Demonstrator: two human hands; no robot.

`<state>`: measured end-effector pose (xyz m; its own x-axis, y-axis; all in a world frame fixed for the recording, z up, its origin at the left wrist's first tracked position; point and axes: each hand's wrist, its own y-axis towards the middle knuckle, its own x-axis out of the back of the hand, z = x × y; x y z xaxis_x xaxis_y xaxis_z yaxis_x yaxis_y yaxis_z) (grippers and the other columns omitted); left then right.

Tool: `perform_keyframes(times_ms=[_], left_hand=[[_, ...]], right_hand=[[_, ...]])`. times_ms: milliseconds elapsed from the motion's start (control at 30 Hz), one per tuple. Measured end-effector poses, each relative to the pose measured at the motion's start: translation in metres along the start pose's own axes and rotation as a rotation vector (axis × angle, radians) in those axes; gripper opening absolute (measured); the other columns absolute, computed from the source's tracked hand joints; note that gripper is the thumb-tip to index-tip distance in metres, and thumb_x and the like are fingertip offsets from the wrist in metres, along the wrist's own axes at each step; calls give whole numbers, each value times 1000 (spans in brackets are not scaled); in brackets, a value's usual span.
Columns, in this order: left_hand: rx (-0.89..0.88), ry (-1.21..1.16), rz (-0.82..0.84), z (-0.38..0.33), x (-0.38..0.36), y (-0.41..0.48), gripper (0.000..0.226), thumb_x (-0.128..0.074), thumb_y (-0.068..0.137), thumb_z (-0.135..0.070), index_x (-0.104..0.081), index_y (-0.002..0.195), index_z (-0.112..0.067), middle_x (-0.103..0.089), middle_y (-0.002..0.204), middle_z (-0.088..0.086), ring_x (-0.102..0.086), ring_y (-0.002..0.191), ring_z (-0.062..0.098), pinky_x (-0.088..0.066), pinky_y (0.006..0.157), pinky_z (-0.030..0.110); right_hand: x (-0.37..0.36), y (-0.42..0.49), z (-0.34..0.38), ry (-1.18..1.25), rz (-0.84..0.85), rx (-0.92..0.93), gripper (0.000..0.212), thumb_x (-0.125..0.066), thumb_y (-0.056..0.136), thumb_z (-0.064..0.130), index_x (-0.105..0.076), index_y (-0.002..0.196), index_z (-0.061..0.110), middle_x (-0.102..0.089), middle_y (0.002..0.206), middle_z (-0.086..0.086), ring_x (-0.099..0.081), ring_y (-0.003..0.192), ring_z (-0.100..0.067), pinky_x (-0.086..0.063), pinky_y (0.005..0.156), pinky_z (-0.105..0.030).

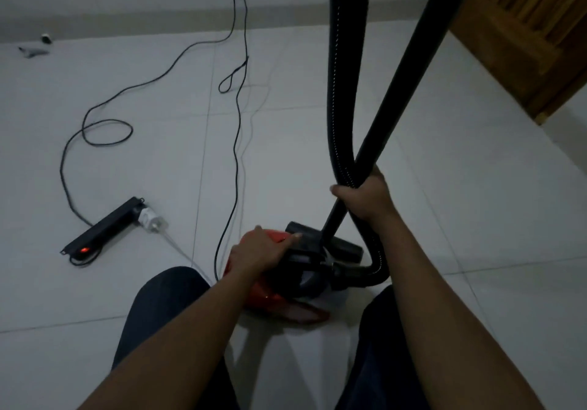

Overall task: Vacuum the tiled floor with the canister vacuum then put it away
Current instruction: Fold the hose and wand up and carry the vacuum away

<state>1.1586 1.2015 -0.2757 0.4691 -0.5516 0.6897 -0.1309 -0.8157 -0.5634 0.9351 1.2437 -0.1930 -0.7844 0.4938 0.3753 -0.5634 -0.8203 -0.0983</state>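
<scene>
A red and black canister vacuum [279, 295] sits on the pale tiled floor [444, 219] between my legs. My left hand [259, 252] rests on top of its body, fingers spread over the red shell and black handle. My right hand [365, 196] is closed around both the black rigid wand [403, 69] and the ribbed black hose [343, 60], holding them upright together. The black floor nozzle [344, 246] lies on the tiles just behind the canister. The hose curves down from my right hand into the canister's front.
A black power strip [101, 231] with a lit red switch and a white plug lies at left. Black cords [236, 123] loop across the floor toward the far wall. A wooden door [533, 28] stands at upper right. Small objects [35, 50] lie at far left.
</scene>
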Motion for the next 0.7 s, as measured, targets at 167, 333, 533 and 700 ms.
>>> perform_keyframes(times_ms=[167,333,533,700], left_hand=[[19,-184,-113,71,-74,82,100,-39,54,-107,-71,104,-26,-75,98,6,-72,94,31,-59,83,55],[-5,-284,-128,32,-34,17,97,-47,62,-99,-60,129,-30,-66,130,10,-63,116,37,-52,98,56],[-4,-244,-113,12,-15,-9,104,-66,80,-59,-12,159,-18,-27,156,23,-35,141,44,-33,115,54],[-42,-162,-112,7,-21,-7,80,-52,88,-62,-31,153,-20,-31,155,17,-37,138,42,-32,114,60]], right_hand=[[0,-4,1,-4,21,-32,43,-81,77,14,-55,112,16,-63,94,5,-63,81,-5,-46,63,-18],[-1,-3,10,-16,23,-37,41,-81,79,13,-56,112,14,-61,90,7,-62,79,-6,-45,63,-20],[0,-2,12,-9,14,-57,42,-81,79,13,-56,113,14,-60,90,8,-61,78,-4,-47,64,-21],[-1,-4,12,0,12,-62,43,-81,79,13,-54,112,18,-61,92,9,-60,80,-3,-47,66,-20]])
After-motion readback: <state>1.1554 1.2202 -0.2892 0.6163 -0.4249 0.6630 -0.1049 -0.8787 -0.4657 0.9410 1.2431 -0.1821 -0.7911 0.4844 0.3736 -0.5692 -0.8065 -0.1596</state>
